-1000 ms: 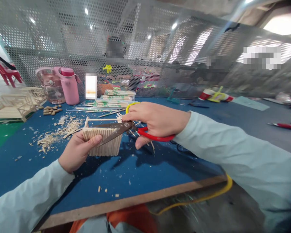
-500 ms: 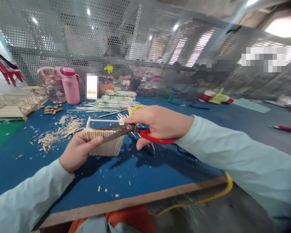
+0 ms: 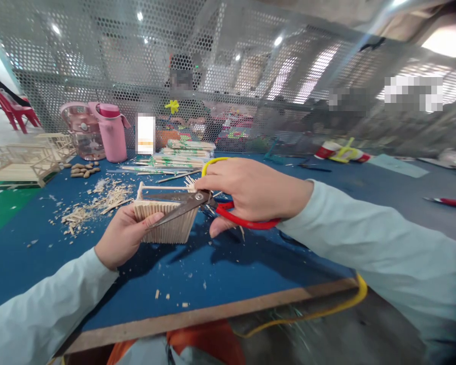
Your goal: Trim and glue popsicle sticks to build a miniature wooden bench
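A small structure of pale wooden sticks (image 3: 173,227) is pinched at its left side by my left hand (image 3: 123,234), thumb across the front. My right hand (image 3: 253,188) has its fingers in the red and yellow handles of a pair of scissors (image 3: 199,196). The dark blades are spread apart, one crossing the front of the stick panel close to my left thumb, the other over its top edge. A thin crossbar joins the upright posts at the back of the structure.
Wood scraps (image 3: 79,215), peanuts (image 3: 84,171), a pink bottle (image 3: 113,134) and wooden models (image 3: 23,162) are at the left. Bundled sticks (image 3: 186,154) lie behind the hands. A red-handled tool (image 3: 450,202) lies far right; perforated metal stands behind the blue table (image 3: 228,284).
The scissor blades have opened wider, and my right hand has risen slightly with the handles spread. My left hand still holds the stick structure.
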Demonstrator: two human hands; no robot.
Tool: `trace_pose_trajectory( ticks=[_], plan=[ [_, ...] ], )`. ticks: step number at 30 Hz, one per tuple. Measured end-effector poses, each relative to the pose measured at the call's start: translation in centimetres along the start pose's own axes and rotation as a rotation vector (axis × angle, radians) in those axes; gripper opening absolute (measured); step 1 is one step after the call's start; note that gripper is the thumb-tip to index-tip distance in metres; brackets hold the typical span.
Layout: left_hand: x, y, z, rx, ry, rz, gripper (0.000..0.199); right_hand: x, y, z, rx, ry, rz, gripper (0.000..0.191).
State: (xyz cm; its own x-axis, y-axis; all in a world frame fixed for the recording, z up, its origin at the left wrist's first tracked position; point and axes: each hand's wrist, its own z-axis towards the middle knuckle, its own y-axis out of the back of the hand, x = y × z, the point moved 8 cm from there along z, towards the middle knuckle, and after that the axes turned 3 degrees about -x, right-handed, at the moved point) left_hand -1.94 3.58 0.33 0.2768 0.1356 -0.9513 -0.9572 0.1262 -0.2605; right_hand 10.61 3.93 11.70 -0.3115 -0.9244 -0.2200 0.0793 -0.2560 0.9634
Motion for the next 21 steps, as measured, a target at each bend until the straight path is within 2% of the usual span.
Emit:
trace_pose_trajectory(
  ticks=[9,21],
  plan=[
    [0.01,0.13,-0.01,-0.001,0.006,0.009,0.029,-0.08,-0.18,0.11,-0.017,0.006,-0.002,0.053],
    [-0.08,0.11,0.12,0.048,-0.032,0.048,0.025,-0.38,0.11,-0.73,0.064,-0.019,-0.032,0.055]
  ],
)
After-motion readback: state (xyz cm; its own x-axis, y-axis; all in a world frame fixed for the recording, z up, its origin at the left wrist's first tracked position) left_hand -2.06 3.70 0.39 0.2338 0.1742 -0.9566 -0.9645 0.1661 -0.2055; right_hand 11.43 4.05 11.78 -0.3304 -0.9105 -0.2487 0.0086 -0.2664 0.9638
